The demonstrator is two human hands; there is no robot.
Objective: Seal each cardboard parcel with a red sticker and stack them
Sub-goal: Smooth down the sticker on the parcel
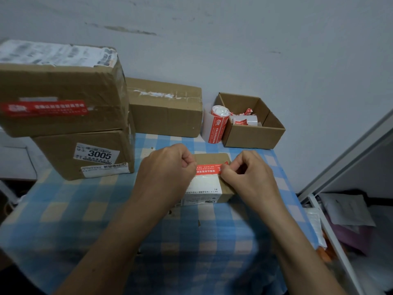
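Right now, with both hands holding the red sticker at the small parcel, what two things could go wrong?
1. The left hand and right hand each pinch an end of the red sticker at the small parcel. It may land crooked, crease, or cling to fingers.
2. The top box sits askew on the lower box, overhanging it. Stacking another parcel there might tip the pile.
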